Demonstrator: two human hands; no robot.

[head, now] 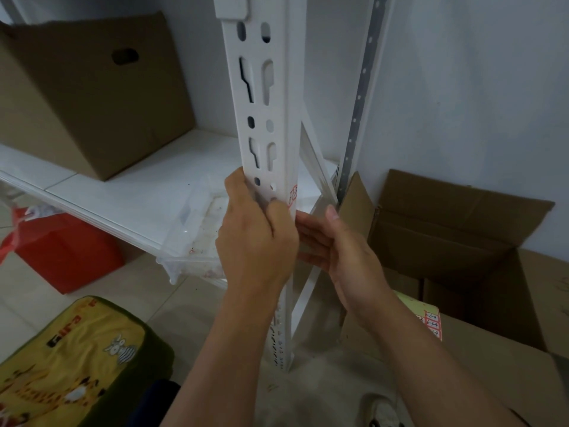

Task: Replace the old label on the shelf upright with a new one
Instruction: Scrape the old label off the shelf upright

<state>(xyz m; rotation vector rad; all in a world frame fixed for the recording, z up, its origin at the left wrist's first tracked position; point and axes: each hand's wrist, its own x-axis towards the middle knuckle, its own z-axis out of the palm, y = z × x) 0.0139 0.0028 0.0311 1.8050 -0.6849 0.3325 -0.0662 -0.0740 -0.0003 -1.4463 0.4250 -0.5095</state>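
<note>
A white slotted shelf upright (261, 112) runs down the middle of the view. A small white label with red print (292, 196) sits on its right-hand edge, just above my hands. My left hand (255, 235) wraps around the upright from the left, its fingertips pressed on the front face right beside the label. My right hand (341, 245) is flat against the right side of the upright below the label, fingers straight and thumb up. A sheet of red-bordered labels (431, 325) lies behind my right forearm, partly hidden.
A white shelf board (129, 186) carries a closed cardboard box (92, 94) and a clear plastic tray (197, 229). An open cardboard box (480, 241) stands on the floor at right. A red bag (61, 254) and a yellow patterned cushion (70, 362) lie at left.
</note>
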